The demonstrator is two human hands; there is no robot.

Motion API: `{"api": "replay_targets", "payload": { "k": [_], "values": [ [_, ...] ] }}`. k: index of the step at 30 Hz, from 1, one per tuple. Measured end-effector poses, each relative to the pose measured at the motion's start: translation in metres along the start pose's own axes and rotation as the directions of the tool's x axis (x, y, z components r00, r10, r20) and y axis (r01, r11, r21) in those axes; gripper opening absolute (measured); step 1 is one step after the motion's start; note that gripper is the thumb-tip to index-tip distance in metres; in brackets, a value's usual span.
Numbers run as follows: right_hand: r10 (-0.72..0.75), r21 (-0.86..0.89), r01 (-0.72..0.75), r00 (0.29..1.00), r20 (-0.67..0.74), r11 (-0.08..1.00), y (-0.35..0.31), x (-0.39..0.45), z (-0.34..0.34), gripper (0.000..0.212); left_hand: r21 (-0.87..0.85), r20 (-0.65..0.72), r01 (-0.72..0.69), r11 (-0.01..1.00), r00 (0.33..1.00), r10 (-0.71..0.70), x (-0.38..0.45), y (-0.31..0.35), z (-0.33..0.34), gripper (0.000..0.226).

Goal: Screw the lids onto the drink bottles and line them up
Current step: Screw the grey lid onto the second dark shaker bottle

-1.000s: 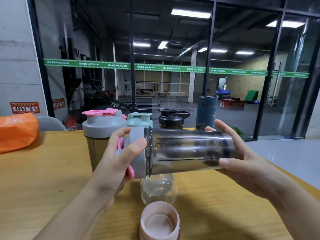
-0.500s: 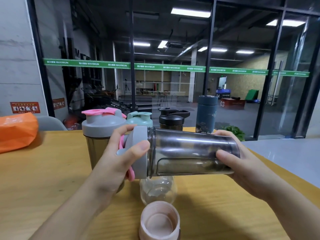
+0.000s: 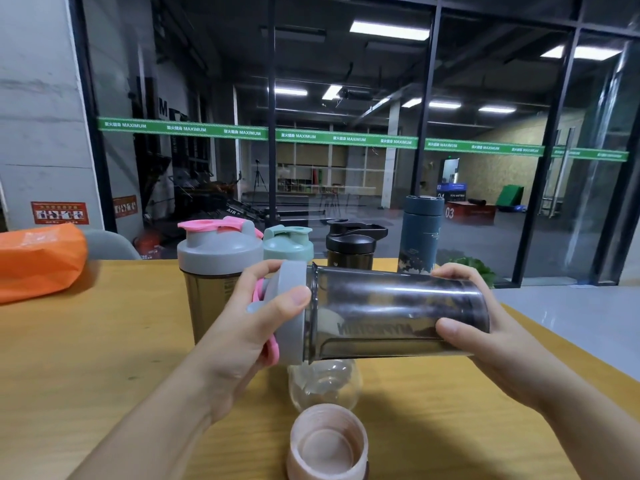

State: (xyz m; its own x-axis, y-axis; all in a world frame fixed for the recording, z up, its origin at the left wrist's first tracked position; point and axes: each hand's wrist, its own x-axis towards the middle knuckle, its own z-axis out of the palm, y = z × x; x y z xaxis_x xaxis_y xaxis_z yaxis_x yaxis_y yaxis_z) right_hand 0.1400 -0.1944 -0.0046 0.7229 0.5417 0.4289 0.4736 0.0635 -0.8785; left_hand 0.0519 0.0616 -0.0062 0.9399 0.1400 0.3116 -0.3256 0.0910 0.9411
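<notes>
At frame centre, the right hand (image 3: pixel 485 344) has re-gripped the smoky bottle (image 3: pixel 398 313) lower down while the left hand (image 3: pixel 249 327) clasps its grey lid (image 3: pixel 292 317); tightening seems nearly done.

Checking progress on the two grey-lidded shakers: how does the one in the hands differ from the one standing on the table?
The held shaker lies sideways above the table; the standing shaker is upright on it. The left hand grips the held one's lid and the right hand its base; nothing touches the standing one. Both have grey lids with pink parts and smoky clear bodies.
</notes>
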Motion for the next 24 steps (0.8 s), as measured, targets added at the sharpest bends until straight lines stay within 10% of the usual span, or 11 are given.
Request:
{"api": "replay_targets", "payload": {
  "k": [8, 13, 24],
  "values": [
    [0.221, 0.098, -0.218, 0.975, -0.023, 0.971, 0.006, 0.006, 0.002, 0.096, 0.134, -0.019, -0.088, 0.987, 0.996, 0.092, -0.002, 0.0, 0.004, 0.077],
    [0.349, 0.188, -0.343, 0.937, 0.003, 0.92, 0.008, 0.006, 0.003, 0.052, 0.208, -0.015, -0.121, 0.971, 0.992, 0.127, -0.005, 0.001, 0.008, 0.077],
    [0.243, 0.279, -0.288, 0.952, 0.186, 0.916, 0.012, 0.007, -0.013, 0.086, 0.143, -0.057, -0.073, 0.987, 0.995, 0.082, -0.002, -0.002, 0.005, 0.078]
  ]
}}
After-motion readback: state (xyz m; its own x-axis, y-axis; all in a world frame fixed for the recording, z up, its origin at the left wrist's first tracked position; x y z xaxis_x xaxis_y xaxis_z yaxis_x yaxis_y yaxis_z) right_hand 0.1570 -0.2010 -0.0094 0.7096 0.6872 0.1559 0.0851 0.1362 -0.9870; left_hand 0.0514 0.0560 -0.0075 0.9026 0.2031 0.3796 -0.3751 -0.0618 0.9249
